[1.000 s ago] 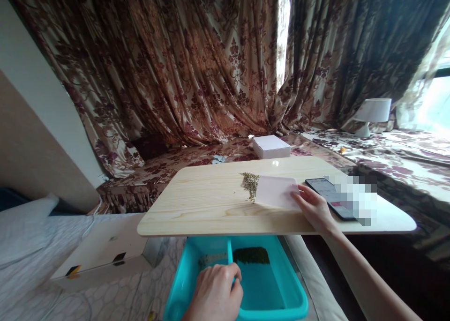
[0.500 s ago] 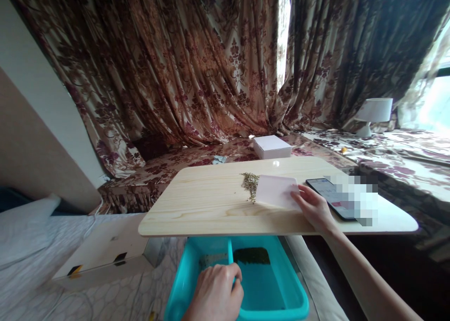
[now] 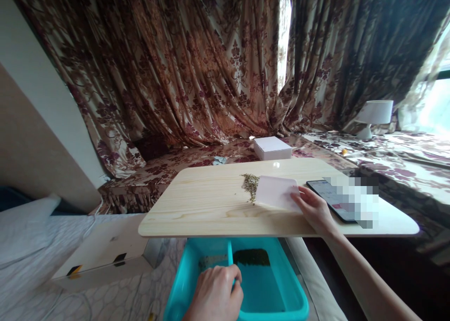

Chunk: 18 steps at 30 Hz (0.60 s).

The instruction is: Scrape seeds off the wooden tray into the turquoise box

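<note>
My right hand [image 3: 314,208] pinches the right edge of a thin, whitish flat sheet [image 3: 276,191], tilted over the wooden-topped table [image 3: 197,199]. The sheet's left edge meets a loose heap of small greenish-brown grains or seeds [image 3: 250,184]; a few lie scattered around it. Below the table's front edge, a teal two-part bin [image 3: 265,288] holds a dark green mass [image 3: 252,257] at the back of its right compartment. A few bits lie in the left one. My left hand [image 3: 218,290] is closed over the bin's divider, seemingly gripping it; its fingertips are partly hidden.
A phone [image 3: 332,200], partly blurred out, lies right of my right hand. Behind the table sits a white box [image 3: 272,147], with a crumpled cloth or tissue [image 3: 220,160] to its left. A flat carton [image 3: 108,246] lies at left. A lamp [image 3: 376,115] stands far right.
Nearly everything stays as it was. Only a slight shift of the camera's view shows; both hands, the sheet and the heap keep their places.
</note>
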### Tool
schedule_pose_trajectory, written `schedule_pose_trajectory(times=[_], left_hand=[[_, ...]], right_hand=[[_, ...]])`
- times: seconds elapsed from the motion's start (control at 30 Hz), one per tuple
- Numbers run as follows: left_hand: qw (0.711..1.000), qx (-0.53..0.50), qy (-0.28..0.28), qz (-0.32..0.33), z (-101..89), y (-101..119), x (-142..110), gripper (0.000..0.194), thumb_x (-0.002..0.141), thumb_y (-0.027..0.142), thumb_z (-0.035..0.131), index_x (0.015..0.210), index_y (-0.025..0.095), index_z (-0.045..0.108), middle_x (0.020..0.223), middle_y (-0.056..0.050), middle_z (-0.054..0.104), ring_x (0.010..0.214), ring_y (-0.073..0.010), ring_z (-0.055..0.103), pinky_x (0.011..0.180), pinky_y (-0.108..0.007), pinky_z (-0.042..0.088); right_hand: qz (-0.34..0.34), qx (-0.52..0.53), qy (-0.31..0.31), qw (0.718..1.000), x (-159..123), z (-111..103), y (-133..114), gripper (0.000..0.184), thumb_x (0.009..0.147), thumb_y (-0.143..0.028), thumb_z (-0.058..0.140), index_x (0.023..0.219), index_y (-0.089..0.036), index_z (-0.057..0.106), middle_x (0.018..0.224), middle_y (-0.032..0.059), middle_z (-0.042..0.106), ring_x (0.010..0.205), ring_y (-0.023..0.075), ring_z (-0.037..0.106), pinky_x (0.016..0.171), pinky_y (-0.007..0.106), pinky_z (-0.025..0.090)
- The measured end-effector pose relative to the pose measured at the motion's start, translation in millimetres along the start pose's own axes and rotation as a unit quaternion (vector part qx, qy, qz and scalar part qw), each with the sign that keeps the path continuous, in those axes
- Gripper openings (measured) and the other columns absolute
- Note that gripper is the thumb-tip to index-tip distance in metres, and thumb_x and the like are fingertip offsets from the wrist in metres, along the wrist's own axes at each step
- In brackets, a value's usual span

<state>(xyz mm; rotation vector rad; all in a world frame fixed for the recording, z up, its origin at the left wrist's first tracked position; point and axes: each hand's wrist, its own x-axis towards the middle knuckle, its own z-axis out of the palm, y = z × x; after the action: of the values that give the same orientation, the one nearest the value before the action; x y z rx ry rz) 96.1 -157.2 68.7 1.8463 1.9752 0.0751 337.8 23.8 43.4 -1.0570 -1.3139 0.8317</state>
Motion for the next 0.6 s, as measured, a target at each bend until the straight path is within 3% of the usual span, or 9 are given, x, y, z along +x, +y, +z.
schedule_pose_trajectory(times=[0.6], left_hand=[[1.000, -0.002, 0.002, -0.002, -1.1, 1.1, -1.4, 0.032, 0.086, 0.020, 0.043, 0.102, 0.028, 0.069, 0.103, -0.002, 0.070, 0.102, -0.0221, 0.060, 0.090, -0.031, 0.041]], right_hand=[[-0.012, -0.004, -0.030, 0.999, 1.3, 0.8, 2.9, 0.051, 0.065, -0.057, 0.072, 0.098, -0.019, 0.069, 0.086, 0.0088, 0.077, 0.085, 0.0263, 0.072, 0.077, 0.035, 0.056]])
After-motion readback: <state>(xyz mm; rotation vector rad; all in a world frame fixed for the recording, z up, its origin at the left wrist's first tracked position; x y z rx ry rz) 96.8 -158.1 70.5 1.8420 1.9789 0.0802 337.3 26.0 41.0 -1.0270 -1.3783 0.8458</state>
